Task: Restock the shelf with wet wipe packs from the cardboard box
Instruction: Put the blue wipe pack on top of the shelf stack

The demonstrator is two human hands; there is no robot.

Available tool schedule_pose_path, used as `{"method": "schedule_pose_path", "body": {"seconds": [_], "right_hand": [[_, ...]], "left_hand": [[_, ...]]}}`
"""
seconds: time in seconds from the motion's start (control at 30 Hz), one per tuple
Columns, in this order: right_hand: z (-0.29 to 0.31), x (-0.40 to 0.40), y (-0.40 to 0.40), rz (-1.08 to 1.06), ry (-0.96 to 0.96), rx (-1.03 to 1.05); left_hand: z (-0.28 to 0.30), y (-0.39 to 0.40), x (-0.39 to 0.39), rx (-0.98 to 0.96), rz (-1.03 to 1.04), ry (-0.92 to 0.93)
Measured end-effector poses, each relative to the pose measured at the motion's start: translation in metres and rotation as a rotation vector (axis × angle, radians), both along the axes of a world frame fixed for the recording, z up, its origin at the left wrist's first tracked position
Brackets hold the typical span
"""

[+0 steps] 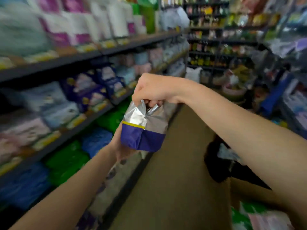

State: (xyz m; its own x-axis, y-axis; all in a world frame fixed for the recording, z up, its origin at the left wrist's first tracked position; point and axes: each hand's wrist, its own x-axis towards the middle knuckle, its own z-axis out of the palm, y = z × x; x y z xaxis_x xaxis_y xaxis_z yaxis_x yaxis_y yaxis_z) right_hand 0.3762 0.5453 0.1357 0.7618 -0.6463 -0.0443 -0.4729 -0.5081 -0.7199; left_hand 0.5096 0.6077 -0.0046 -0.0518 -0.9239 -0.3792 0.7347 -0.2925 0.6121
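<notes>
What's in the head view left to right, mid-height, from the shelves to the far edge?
Shelves of packs → left hand → silver-and-purple pack → right hand → floor → blue rack at the far right.

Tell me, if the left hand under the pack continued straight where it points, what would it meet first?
Probably the purple packs on the shelf; left hand aims up-forward under the wet wipe pack. Depth is unclear.
</notes>
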Motion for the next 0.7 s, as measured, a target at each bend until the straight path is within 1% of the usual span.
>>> {"method": "schedule_pose_path", "body": {"seconds": [0.03, 0.07, 0.1, 0.13, 0.17, 0.2, 0.23, 0.27, 0.4, 0.47, 0.53, 0.6, 0.63, 0.67, 0.7], "right_hand": [[0.02, 0.023, 0.011, 0.06, -0.016, -0.058], [0.039, 0.042, 0.021, 0.115, -0.046, -0.116], [0.059, 0.06, 0.031, 0.161, -0.087, -0.168], [0.076, 0.073, 0.04, 0.2, -0.131, -0.214], [0.092, 0.085, 0.045, 0.236, -0.184, -0.246], [0.105, 0.093, 0.048, 0.268, -0.239, -0.268], [0.114, 0.099, 0.046, 0.296, -0.287, -0.285], [0.12, 0.102, 0.041, 0.317, -0.311, -0.311], [0.123, 0.112, 0.014, 0.334, -0.289, -0.537], [0.121, 0.129, 0.009, 0.268, -0.271, -0.729], [0.124, 0.149, 0.011, 0.132, -0.306, -0.93], [0.132, 0.166, 0.025, 0.004, -0.397, -0.959], [0.133, 0.175, 0.035, -0.003, -0.444, -0.919], [0.134, 0.185, 0.046, 0.042, -0.444, -0.88], [0.136, 0.195, 0.059, 0.093, -0.384, -0.91]], "left_hand": [[0.018, 0.006, 0.02, 0.174, 0.266, 0.115], [0.022, 0.021, 0.036, -0.223, 0.099, 0.146], [0.024, 0.016, 0.052, -0.346, 0.047, 0.277], [0.041, 0.014, 0.064, -0.365, 0.19, 0.055], [0.051, 0.019, 0.081, -0.24, 0.328, -0.01], [0.064, 0.034, 0.091, -0.291, 0.337, -0.024], [0.08, 0.039, 0.104, -0.421, 0.342, 0.014], [0.091, 0.05, 0.116, -0.491, 0.397, 0.017], [0.133, 0.085, 0.169, -0.616, 0.545, -0.077], [0.146, 0.093, 0.183, -0.683, 0.594, -0.077], [0.161, 0.097, 0.19, -0.728, 0.683, -0.106], [0.176, 0.099, 0.199, -0.79, 0.754, -0.138], [0.184, 0.1, 0.203, -0.817, 0.776, -0.161], [0.189, 0.099, 0.211, -0.839, 0.805, -0.185], [0.195, 0.099, 0.217, -0.85, 0.837, -0.206]]}}
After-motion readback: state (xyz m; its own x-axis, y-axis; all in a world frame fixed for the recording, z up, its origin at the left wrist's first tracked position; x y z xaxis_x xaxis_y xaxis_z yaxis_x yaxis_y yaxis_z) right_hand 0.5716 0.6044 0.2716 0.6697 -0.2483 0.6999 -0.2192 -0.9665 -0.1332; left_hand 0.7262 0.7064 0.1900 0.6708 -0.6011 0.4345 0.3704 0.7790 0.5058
